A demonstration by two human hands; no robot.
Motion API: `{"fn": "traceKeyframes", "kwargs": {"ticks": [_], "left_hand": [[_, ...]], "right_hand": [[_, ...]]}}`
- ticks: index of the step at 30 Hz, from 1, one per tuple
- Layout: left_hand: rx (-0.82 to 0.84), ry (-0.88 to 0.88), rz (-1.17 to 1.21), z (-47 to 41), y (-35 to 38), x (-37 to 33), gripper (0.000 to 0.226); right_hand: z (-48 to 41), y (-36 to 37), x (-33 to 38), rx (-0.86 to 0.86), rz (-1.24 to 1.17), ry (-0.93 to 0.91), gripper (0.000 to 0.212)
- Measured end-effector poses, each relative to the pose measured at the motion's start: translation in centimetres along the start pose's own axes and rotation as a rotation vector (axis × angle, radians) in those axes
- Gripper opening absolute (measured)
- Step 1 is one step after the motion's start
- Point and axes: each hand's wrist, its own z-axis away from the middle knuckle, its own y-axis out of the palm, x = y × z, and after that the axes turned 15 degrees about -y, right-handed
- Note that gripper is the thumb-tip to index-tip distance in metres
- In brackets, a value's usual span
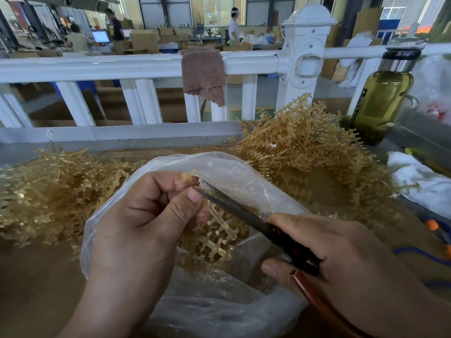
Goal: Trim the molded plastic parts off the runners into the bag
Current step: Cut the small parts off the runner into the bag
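My left hand (144,215) pinches an amber plastic runner (219,234) by its top end, and the runner hangs down over the mouth of a clear plastic bag (229,176). My right hand (341,254) grips black scissors (246,215) with a brown handle. Their slightly parted blades point up-left and their tips sit right at the runner, beside my left thumb. Small amber parts lie inside the bag under the runner. The runner's upper part is hidden by my fingers.
Piles of amber runners lie on the brown table, one at the left (36,191) and one at the right (305,152). A white railing (122,64) with a brown cloth (203,74) runs behind. A green bottle (383,98) and a white rag (419,179) sit at the right.
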Motion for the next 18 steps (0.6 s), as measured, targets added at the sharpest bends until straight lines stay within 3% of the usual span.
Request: {"fn": "traceKeyframes", "kwargs": {"ticks": [18], "left_hand": [[-0.009,-0.02,0.012,0.09,0.11,-0.04,0.011]], "right_hand": [[-0.01,-0.06,-0.3,-0.034,0.01,0.017,0.044]]}}
